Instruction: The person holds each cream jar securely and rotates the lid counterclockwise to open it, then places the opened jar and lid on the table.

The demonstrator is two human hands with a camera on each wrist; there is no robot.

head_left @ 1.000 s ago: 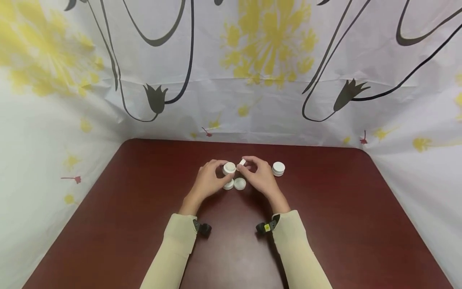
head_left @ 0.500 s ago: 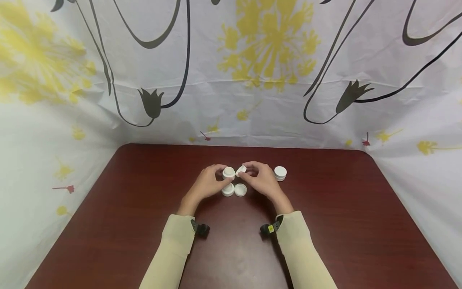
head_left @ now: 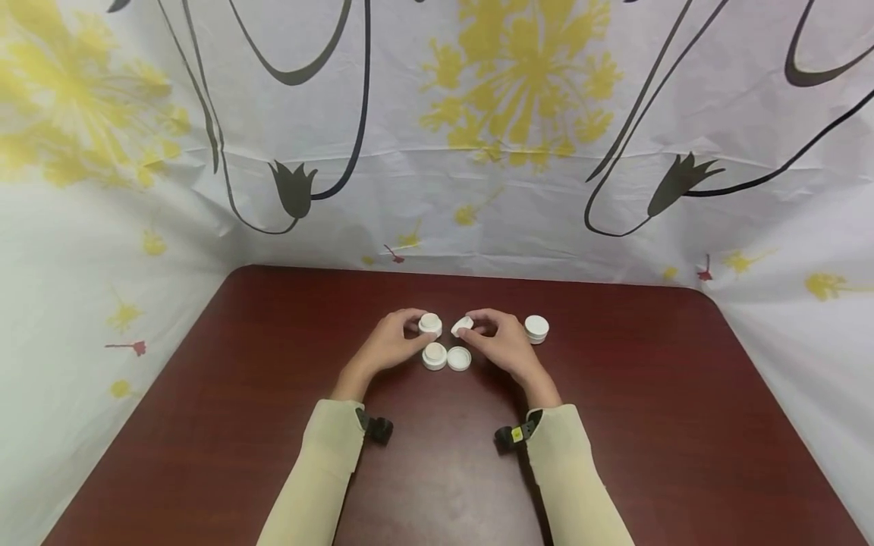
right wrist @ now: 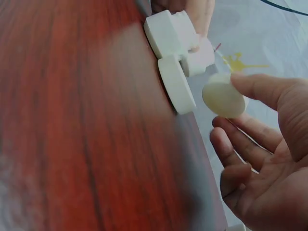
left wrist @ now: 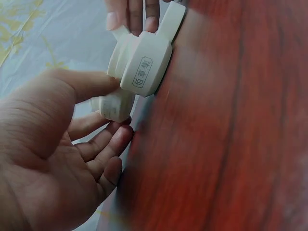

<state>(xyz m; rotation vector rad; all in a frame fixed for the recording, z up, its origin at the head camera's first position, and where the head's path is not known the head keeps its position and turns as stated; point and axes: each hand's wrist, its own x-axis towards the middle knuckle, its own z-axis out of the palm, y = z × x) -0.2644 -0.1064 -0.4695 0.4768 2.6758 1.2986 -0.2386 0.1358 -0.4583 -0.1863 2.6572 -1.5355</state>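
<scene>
My left hand [head_left: 391, 343] grips a small white cream jar [head_left: 430, 324] with its top uncovered, thumb on the near side and fingers behind. My right hand [head_left: 507, 341] pinches a round white lid [head_left: 461, 326], tilted on edge, a short gap to the right of that jar. Its round face shows in the right wrist view as a pale disc [right wrist: 224, 98]. Just nearer to me stands a second uncapped white jar [head_left: 434, 356], with dark printed characters on its side in the left wrist view. Another white lid [head_left: 459, 359] lies beside it on the right.
A closed white jar [head_left: 536, 328] stands to the right, just beyond my right hand. Everything is on a dark red-brown wooden table [head_left: 649, 425] with rounded far corners. A white flower-printed cloth [head_left: 519, 220] hangs behind and along both sides.
My right hand has drawn the lid a little to the right, away from the jar, and tilted it. My left hand has shifted slightly left with its jar, uncovering more of the nearer jar.
</scene>
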